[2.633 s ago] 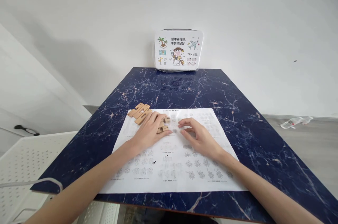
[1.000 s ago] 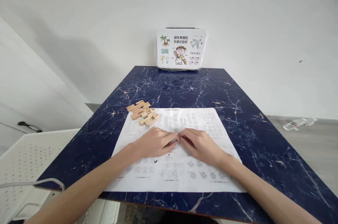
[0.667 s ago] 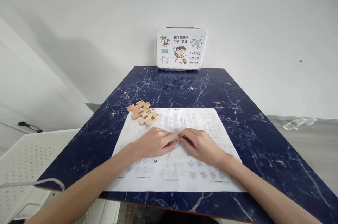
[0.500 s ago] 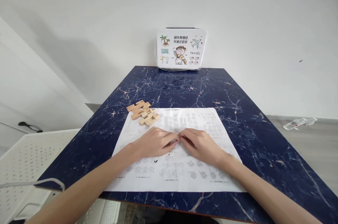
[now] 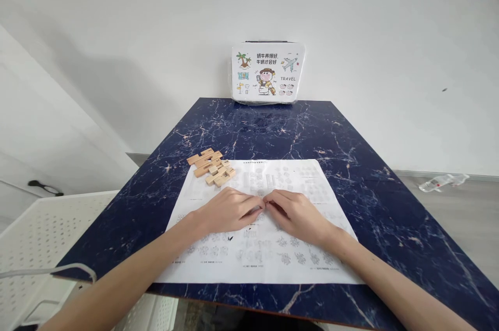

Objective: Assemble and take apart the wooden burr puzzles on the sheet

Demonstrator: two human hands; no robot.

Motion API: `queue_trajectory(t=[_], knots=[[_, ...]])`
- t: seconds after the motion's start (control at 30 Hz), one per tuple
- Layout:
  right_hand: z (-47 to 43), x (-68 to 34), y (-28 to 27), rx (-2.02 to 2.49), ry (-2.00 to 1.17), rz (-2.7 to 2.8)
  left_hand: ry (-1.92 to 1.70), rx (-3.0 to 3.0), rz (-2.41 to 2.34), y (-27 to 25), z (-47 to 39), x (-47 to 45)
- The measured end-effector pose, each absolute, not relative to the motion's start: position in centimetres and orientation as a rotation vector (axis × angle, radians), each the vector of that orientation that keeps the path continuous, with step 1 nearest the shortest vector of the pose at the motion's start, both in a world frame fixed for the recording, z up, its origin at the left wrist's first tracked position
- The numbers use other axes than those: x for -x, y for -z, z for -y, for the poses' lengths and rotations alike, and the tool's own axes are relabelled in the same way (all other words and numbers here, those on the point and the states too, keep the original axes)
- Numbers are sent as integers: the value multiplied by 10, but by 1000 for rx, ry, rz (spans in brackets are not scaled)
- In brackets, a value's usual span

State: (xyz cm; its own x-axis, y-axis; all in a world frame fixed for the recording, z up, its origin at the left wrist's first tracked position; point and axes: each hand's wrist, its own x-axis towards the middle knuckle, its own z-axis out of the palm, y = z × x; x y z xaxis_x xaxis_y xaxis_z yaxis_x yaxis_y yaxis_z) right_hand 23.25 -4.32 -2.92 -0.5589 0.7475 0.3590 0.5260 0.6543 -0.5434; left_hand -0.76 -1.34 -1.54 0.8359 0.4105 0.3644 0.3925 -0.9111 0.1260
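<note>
Over the middle of a printed paper sheet [image 5: 249, 258], the fingertips of my left hand [image 5: 234, 210] and my right hand [image 5: 298, 214] meet. Both hands are closed in a pinch. Whatever they pinch, if anything, is too small and hidden to make out. Small dark scraps [image 5: 230, 238] lie on the paper below my left hand. Beyond that hand, several notched wooden puzzle pieces [image 5: 208, 166] lie grouped at the sheet's far left corner, partly on the paper and partly on the table.
The sheet lies on a dark blue marbled table [image 5: 288, 136]. A white printed case [image 5: 268, 72] stands at its far edge against the wall. At the left are a white perforated surface [image 5: 50, 227] and a pale cable [image 5: 39, 272]. A clear plastic bottle [image 5: 432, 183] lies on the floor at right.
</note>
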Motion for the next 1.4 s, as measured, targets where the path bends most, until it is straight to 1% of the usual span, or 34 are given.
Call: queue_trajectory(t=[1.13,1.27,1.4], knots=[[45,-233,29,966,-509,2294,-651,-3033,-652,13,13,9],[45,-232,28,966,-515,2294,-757,-3006,-693,11,12,9],[45,-232,27,977,-519,2296,-1028,-2852,-869,9,4,13]])
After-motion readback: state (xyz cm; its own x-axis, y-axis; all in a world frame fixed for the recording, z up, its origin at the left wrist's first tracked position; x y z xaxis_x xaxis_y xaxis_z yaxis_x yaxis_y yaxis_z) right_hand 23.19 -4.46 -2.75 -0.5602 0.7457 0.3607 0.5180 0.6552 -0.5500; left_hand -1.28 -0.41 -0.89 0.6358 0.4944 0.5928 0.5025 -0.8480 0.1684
